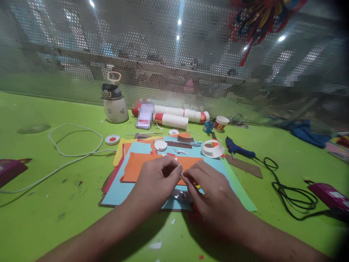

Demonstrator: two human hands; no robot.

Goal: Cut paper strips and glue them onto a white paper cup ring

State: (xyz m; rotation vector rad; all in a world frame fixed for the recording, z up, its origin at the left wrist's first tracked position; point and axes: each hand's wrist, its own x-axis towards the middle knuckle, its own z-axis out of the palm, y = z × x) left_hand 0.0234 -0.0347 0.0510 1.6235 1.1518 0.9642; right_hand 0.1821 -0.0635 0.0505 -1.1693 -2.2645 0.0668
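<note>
Over the stacked paper, my left hand [158,180] pinches a small white piece [180,168], perhaps paper, between thumb and finger. The fingertips of my right hand [211,189] are closed at the lower end of the same piece. Beneath the hands, something clear and shiny [181,195] shows, with a bit of yellow and a dark red shape near the right palm; I cannot make out what these are. An orange sheet [133,169] lies under the fingers, on top of a light blue sheet [117,194].
A white paper ring [212,149] and a white disc [160,145] lie on the sheets. Behind are stacked paper cups [171,120], a phone [145,115], a white bottle [115,105] and a single cup [221,123]. A blue glue gun [240,148] with a coiled cord lies right.
</note>
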